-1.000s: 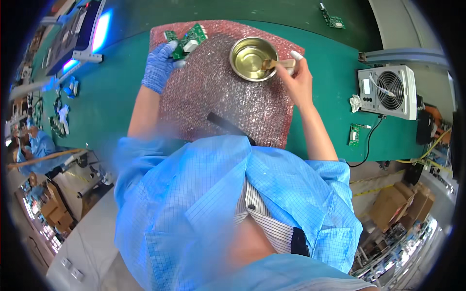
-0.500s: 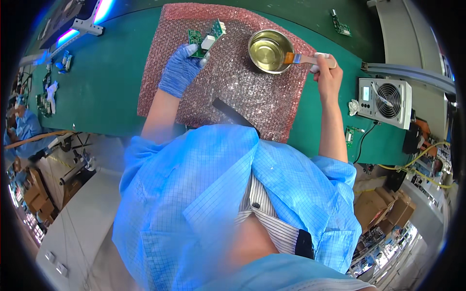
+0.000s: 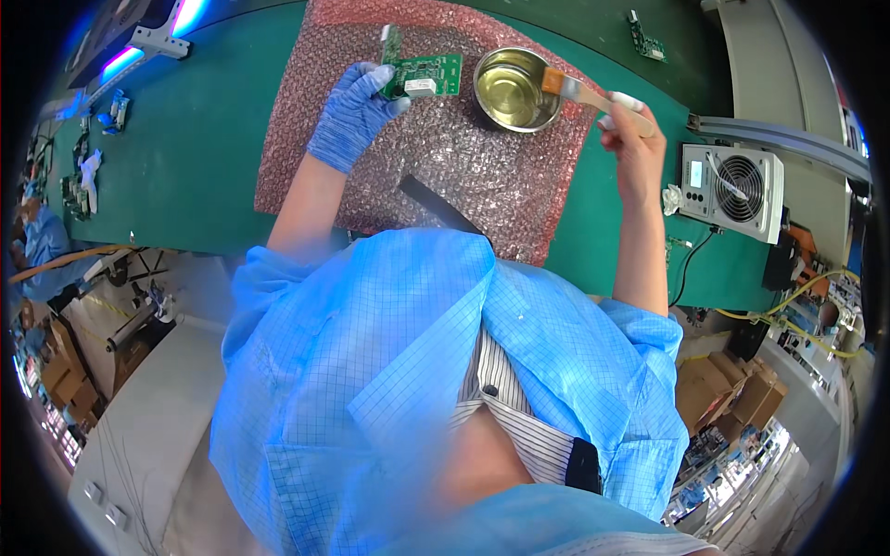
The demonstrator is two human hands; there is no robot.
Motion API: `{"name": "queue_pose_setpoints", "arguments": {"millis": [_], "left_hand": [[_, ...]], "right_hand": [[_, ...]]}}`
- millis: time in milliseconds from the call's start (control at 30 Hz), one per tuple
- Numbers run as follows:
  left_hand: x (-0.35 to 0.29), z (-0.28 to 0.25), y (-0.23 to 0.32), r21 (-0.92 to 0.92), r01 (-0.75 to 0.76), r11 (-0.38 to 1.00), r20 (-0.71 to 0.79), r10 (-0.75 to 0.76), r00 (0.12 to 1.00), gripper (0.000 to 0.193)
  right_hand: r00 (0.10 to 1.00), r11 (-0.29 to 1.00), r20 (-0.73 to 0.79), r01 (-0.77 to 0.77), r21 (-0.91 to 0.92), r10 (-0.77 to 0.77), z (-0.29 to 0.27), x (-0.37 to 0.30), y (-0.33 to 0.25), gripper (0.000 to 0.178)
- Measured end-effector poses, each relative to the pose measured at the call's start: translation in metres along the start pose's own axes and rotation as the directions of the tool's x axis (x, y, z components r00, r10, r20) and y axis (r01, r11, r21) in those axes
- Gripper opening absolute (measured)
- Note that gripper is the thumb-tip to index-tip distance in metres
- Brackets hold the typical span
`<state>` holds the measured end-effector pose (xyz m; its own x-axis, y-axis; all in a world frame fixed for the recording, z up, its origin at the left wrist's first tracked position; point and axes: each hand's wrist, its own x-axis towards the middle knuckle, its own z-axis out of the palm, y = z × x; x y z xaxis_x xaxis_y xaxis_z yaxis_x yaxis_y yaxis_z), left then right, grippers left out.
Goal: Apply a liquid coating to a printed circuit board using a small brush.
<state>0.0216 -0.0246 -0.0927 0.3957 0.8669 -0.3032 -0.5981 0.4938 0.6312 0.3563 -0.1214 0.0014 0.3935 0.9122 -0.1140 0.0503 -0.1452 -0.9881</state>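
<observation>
My left hand, in a blue knitted glove with pale fingertips, grips a green circuit board by its left end. The board carries a white block and has a second small board standing at its left. My right hand, bare but for white covers on some fingertips, holds a flat paintbrush by its wooden handle. Its orange-brown bristles point left, over the right rim of a round metal bowl. Clear yellowish liquid lies in the bowl, which stands on pink bubble wrap.
A dark strap lies on the wrap near my body. On the green table, a white fan unit stands at right. More circuit boards lie at far right and left. A lit lamp stands at upper left.
The board in my left hand has turned, its face now showing more and reaching right. The brush has risen from inside the bowl to its right rim, and my right hand shifted slightly right.
</observation>
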Motion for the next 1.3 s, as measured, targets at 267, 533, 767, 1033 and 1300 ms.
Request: {"name": "queue_pose_setpoints", "arguments": {"millis": [267, 533, 767, 1033, 1300], "left_hand": [[0.003, 0.015, -0.01, 0.019, 0.021, 1.0, 0.039, -0.021, 0.999, 0.018], [0.006, 0.005, -0.014, 0.082, 0.064, 0.995, 0.081, -0.071, 0.994, 0.021], [0.003, 0.005, -0.01, 0.137, 0.082, 0.987, 0.013, -0.085, 0.996, 0.027], [0.012, 0.026, -0.009, 0.124, 0.086, 0.989, 0.094, -0.098, 0.991, 0.026], [0.017, 0.031, 0.0, 0.311, 0.077, 0.947, 0.09, -0.11, 0.99, 0.04]], "right_hand": [[0.996, 0.996, 0.021, -0.09, 0.004, 0.09, 0.007, 0.002, 0.035, 0.019], [0.989, 0.986, -0.01, -0.147, -0.077, 0.147, -0.025, 0.003, 0.023, 0.024], [0.994, 0.988, -0.034, -0.111, -0.108, 0.108, -0.035, -0.001, 0.01, 0.024], [0.992, 0.991, 0.025, -0.122, -0.06, 0.124, -0.017, -0.002, 0.023, 0.026], [0.989, 0.992, -0.093, -0.119, -0.043, 0.115, -0.045, -0.005, 0.006, 0.026]]}}
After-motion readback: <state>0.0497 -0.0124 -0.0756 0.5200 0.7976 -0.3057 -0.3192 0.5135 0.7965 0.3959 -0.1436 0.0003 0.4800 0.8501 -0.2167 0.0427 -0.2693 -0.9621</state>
